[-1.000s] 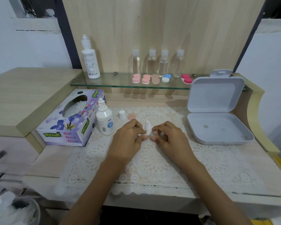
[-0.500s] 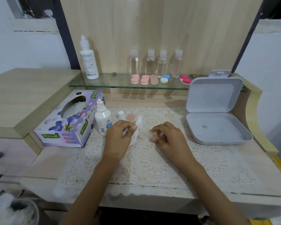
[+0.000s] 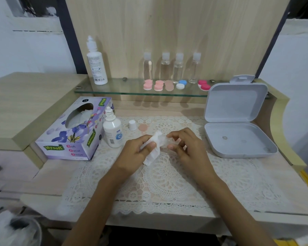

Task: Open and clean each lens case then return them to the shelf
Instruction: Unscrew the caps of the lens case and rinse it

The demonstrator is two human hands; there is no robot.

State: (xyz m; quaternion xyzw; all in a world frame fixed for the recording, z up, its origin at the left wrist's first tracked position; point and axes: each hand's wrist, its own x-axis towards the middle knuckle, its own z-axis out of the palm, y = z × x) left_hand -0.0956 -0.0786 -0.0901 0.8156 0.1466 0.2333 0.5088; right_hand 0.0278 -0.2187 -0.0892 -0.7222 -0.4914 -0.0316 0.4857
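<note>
My left hand [image 3: 138, 153] grips a crumpled white tissue [image 3: 152, 150] and presses its top end against a small clear lens case [image 3: 165, 141]. My right hand [image 3: 186, 148] pinches that case just above the lace mat [image 3: 167, 174]. A loose peach cap [image 3: 143, 128] lies on the mat behind my hands. On the glass shelf [image 3: 123, 89] sit several lens cases: pink [image 3: 147, 85], pink [image 3: 158, 85], peach [image 3: 169, 85], blue and white [image 3: 181, 84], red [image 3: 204, 85].
A tissue box [image 3: 75, 132] and a small solution bottle [image 3: 113, 130] with its white cap [image 3: 132, 124] off stand at left. An open grey box [image 3: 238, 121] is at right. A tall bottle [image 3: 96, 63] and several clear bottles [image 3: 171, 68] stand on the shelf.
My left hand drew the tissue away from the case to the left, then brought it back against the case. My right hand kept holding the case in nearly the same spot.
</note>
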